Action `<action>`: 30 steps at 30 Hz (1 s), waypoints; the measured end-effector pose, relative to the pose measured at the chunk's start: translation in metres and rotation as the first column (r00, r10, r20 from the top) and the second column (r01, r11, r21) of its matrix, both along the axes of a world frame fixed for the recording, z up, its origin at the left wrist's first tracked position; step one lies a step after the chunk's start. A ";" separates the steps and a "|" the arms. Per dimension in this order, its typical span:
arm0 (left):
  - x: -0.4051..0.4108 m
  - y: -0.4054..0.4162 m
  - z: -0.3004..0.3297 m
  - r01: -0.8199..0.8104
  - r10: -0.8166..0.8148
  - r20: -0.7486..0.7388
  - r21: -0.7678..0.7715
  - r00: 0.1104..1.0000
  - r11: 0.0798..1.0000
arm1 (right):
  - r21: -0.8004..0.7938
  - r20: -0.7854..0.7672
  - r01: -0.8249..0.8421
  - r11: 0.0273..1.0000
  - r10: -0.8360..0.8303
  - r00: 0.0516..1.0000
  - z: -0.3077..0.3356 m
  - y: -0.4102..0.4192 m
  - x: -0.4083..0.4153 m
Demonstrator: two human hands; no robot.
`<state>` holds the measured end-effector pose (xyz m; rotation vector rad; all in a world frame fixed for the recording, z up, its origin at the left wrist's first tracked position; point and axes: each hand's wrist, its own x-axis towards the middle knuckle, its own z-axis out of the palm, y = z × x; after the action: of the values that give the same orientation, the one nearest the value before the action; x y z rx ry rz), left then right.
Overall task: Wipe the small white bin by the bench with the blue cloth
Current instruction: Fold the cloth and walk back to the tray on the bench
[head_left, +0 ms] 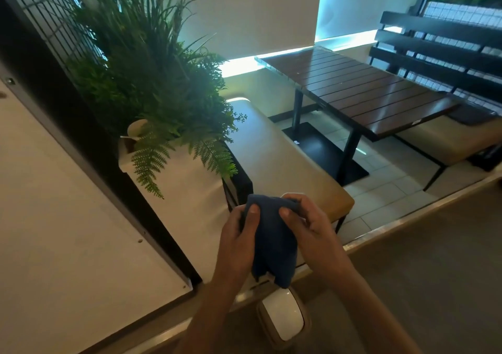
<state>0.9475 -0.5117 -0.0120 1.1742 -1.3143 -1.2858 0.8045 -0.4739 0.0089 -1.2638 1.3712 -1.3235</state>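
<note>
Blue cloth (273,239) between both hands (274,234)

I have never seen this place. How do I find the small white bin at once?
Start at the tall white planter full of green ferns, beside the beige bench. Look down to the floor at its near corner, below the blue cloth held in both hands. The bin is the low rounded thing with a glossy white lid.

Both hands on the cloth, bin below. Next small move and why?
Probably lower the blue cloth onto the lid of the small white bin. The left hand and right hand both grip the bunched cloth in the air, its lower edge hanging just above the bin and not touching it, so no wiping has begun. The bin sits on the floor below the hands, by the bench.
</note>
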 end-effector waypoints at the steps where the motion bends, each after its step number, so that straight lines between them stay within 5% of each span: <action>1: -0.002 0.000 -0.002 0.007 -0.007 0.017 -0.011 1.000 1.000 | 0.000 0.002 0.028 1.000 -0.028 1.000 -0.003 0.003 -0.002; 7: -0.030 0.012 -0.004 0.019 0.000 0.115 -0.164 0.993 0.986 | 0.005 0.005 0.132 0.991 -0.132 0.991 -0.015 0.009 -0.025; 17: -0.114 0.031 -0.022 0.032 0.003 0.208 -0.161 0.978 0.986 | 0.097 0.041 0.211 0.973 -0.216 0.975 -0.042 0.031 -0.096; 30: -0.284 0.065 -0.058 0.298 -0.187 0.374 -0.266 0.908 0.917 | 0.173 0.055 0.411 0.895 -0.425 0.903 -0.074 0.100 -0.256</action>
<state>0.6633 -0.4470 -0.0696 1.0524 -1.9016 -1.0129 0.5485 -0.3742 -0.0650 -0.8142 1.7091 -1.5027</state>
